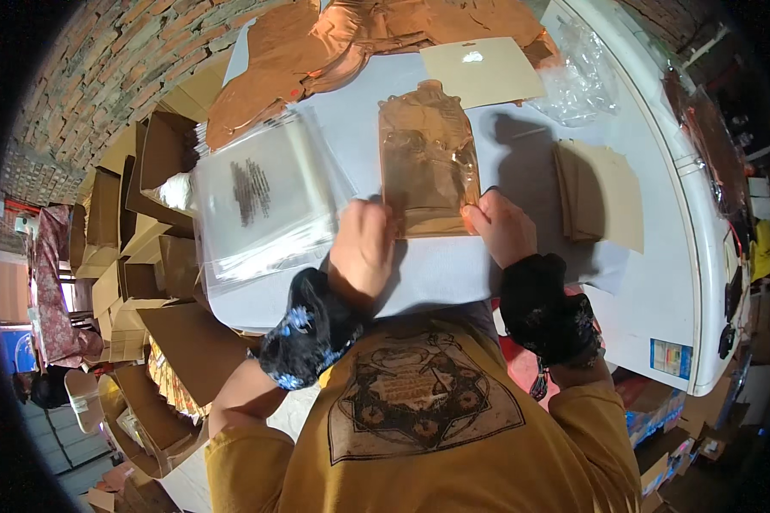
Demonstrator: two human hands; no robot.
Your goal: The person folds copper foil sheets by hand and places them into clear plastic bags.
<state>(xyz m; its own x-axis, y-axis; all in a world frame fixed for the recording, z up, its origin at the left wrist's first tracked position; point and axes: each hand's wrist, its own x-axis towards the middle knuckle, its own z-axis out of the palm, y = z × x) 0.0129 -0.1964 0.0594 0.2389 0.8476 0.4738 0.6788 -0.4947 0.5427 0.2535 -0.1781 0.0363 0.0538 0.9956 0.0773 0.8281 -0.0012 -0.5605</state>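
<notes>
A folded copper-coloured foil piece (pixel 428 162), shaped like a flat uninflated balloon with a narrow top, lies on the pale tabletop in front of me. My left hand (pixel 364 244) is closed at its lower left corner. At the lower right corner, my right hand (pixel 503 224) pinches the foil's edge between thumb and fingers. Left of the foil lies a stack of clear plastic bags (pixel 269 192) with dark print. Several tan cards (pixel 603 195) are stacked to the right, and a larger cream card (pixel 481 72) with a hanging slot lies beyond the foil.
Loose copper foil (pixel 342 51) is heaped along the far edge of the table. Crumpled clear plastic (pixel 582 81) lies at the far right, beside a white appliance-like surface (pixel 684 214). Open cardboard boxes (pixel 158 282) crowd the left side, below a brick wall (pixel 128 68).
</notes>
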